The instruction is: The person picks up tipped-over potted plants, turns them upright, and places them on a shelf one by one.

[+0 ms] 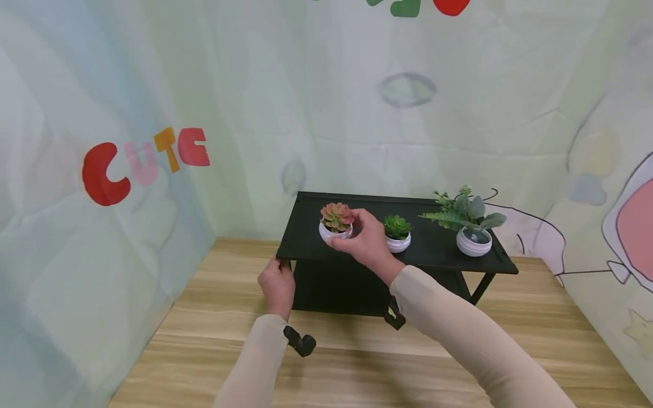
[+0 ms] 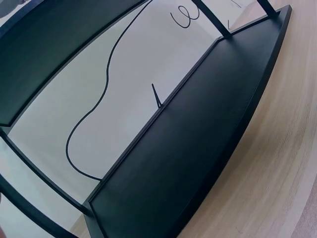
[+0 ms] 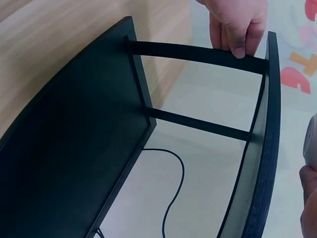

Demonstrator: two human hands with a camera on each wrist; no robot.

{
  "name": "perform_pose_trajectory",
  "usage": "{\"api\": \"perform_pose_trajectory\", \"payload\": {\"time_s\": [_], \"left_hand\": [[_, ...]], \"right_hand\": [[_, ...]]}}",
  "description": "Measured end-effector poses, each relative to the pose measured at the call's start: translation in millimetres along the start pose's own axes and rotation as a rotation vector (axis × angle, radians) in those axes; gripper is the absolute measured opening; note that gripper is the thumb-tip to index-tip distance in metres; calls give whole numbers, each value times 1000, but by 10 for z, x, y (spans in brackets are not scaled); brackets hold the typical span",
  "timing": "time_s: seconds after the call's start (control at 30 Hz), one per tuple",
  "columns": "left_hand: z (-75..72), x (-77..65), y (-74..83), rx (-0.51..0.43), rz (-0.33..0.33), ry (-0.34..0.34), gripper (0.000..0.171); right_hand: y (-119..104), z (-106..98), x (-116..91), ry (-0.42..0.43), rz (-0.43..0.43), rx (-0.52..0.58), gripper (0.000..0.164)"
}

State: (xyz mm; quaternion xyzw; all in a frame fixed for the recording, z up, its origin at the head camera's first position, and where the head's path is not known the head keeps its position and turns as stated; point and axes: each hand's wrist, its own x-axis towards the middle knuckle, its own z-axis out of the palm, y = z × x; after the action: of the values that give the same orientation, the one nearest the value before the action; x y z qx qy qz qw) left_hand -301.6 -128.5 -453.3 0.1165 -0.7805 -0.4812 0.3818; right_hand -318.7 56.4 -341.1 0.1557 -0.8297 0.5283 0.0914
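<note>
My right hand (image 1: 368, 241) grips a small white pot (image 1: 329, 231) with a pink-green succulent (image 1: 337, 216), thumb in front and fingers behind. The pot is over the left part of a black two-tier shelf's top board (image 1: 306, 226). Part of that pot (image 3: 311, 144) and my fingers show at the right edge of the right wrist view. My left hand (image 1: 278, 288) holds the shelf's front left post just under the top board; in the right wrist view its fingers pinch the post (image 3: 198, 53). A green succulent (image 1: 397, 226) in a white pot stands just right of my right hand.
Farther right on the top board, a leafy plant (image 1: 461, 209) stands in a white pot (image 1: 474, 242). The shelf's lower board (image 2: 178, 148) is bare. The shelf stands on a wood-grain table (image 1: 347, 362), with a printed cloth backdrop (image 1: 255, 113) behind and at both sides.
</note>
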Motion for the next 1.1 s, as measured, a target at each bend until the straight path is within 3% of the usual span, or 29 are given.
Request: {"api": "perform_pose_trajectory", "payload": {"time_s": [0.6, 1.1], "left_hand": [[-15, -1, -8, -8, -4, -14, 18], [-15, -6, 16, -5, -3, -5, 18]], "right_hand": [[129, 155, 152, 3, 128, -29, 54], [148, 203, 180, -40, 115, -84, 53]]}}
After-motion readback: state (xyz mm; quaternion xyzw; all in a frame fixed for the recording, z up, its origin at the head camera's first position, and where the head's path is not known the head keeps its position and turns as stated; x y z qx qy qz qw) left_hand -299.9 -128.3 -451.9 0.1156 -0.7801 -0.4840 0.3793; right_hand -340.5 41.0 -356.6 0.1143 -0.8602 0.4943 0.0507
